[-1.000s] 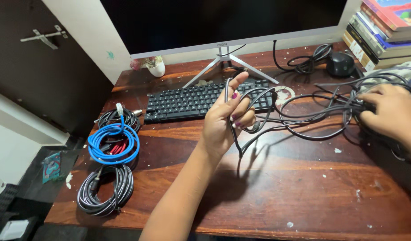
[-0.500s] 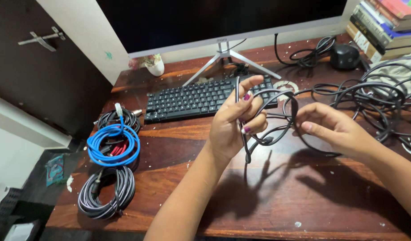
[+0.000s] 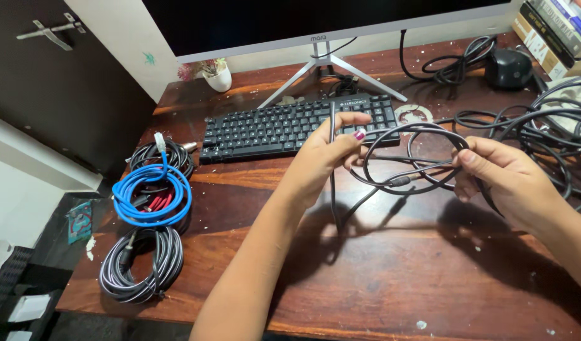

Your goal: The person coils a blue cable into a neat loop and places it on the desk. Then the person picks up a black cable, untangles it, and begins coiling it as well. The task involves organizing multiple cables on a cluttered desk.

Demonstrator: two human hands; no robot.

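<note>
Head view looks down on a dark wooden desk. Near the middle of the frame the left hand is raised above the desk, its fingers pinched on a thin black cable; one end of the cable hangs straight down from that hand to the wood. At the right of the frame the right hand is clenched on the same cable, and a wide loop of it arches between the two hands, above the desk and just in front of the keyboard. Behind the right hand, at the right edge, lies a loose tangle of black cables, and the held cable runs into it.

A black keyboard lies in the upper centre of the frame, just behind the left hand, under the silver stand of a monitor. At the upper right a black mouse sits with its cord bunched beside it. At the left of the frame three coils lie in a row along the desk edge: a black coil farthest up, a blue coil touching it, and a black-and-white striped coil nearest the bottom. A small white pot stands at the upper left, near the wall.
</note>
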